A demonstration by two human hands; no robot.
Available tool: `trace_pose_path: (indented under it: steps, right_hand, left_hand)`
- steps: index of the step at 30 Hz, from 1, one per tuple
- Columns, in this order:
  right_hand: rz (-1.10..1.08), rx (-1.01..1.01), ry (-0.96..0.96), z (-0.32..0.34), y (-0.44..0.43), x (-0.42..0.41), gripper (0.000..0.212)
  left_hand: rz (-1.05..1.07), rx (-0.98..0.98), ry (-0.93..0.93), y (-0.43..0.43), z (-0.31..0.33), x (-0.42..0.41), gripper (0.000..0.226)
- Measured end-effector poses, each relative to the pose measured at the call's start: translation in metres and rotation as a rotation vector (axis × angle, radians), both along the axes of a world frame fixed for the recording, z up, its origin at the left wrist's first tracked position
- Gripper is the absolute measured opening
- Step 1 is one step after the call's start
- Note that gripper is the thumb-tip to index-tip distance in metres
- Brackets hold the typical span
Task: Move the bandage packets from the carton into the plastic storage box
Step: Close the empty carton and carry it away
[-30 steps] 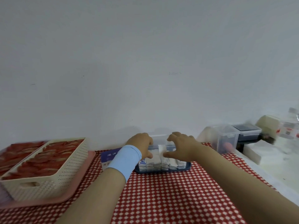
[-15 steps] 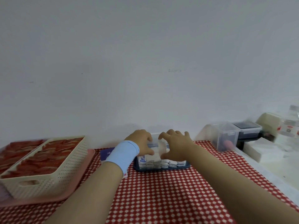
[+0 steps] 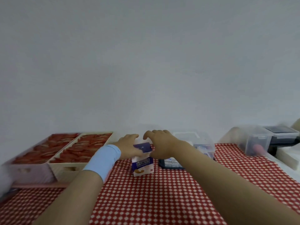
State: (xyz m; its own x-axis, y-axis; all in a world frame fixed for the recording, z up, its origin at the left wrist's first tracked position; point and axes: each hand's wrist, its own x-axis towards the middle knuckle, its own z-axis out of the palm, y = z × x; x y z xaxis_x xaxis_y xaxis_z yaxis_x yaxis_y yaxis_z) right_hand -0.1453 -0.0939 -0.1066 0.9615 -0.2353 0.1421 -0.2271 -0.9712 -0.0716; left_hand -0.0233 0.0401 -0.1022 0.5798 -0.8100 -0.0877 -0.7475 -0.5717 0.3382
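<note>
A purple-and-white carton (image 3: 142, 166) stands upright on the checked cloth, its purple top flap raised. My left hand (image 3: 129, 147), with a light blue wristband, grips the carton's top from the left, thumb on the flap. My right hand (image 3: 160, 144) arches over the carton's right side with fingers curled and spread, holding nothing that I can see. The clear plastic storage box (image 3: 203, 141) stands just right of my right hand. White-and-blue bandage packets (image 3: 169, 161) lie in a row on a dark blue tray in front of the box.
Two cream baskets of red items (image 3: 78, 150) sit on a pink tray at the left. At the right stand a small clear container (image 3: 258, 142), a dark-lidded box (image 3: 282, 133) and white stacks. The red-and-white cloth (image 3: 154, 197) spreads toward me.
Both hands have left the clear box and its packets and moved left onto the carton. The carton now stands upright in front of the hands. The view has shifted left.
</note>
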Motion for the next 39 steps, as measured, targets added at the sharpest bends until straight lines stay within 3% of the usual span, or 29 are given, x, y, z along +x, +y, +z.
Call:
trace_pose_path:
  steps: [2,5,7,10,16,29,39]
  right_hand:
    - [-0.005,-0.003,0.075,-0.007,0.004,0.012,0.085]
    - [0.016,-0.049,0.168,-0.019,0.006,0.025,0.084]
    - [0.018,-0.054,0.178,-0.024,0.007,0.029,0.079]
    - [0.039,0.03,0.114,-0.02,0.005,0.023,0.083]
    - [-0.022,0.301,-0.037,0.005,0.005,-0.032,0.087]
    - [-0.443,0.3,-0.359,0.02,-0.013,-0.319,0.061]
    - [-0.827,0.311,-0.404,-0.002,0.01,-0.567,0.055]
  left_hand:
    - [-0.016,0.085,-0.002,0.008,-0.015,0.005,0.106]
    - [-0.01,-0.023,-0.057,0.012,-0.035,0.01,0.079]
    - [-0.035,-0.118,-0.01,0.016,-0.037,0.012,0.077]
    - [-0.068,-0.177,0.005,0.018,-0.031,0.013,0.068]
    - [-0.165,-0.245,0.012,0.011,-0.006,-0.011,0.075]
    - [-0.654,-0.348,0.14,-0.088,0.011,-0.238,0.072]
    - [-1.039,-0.317,0.201,-0.135,-0.011,-0.475,0.068]
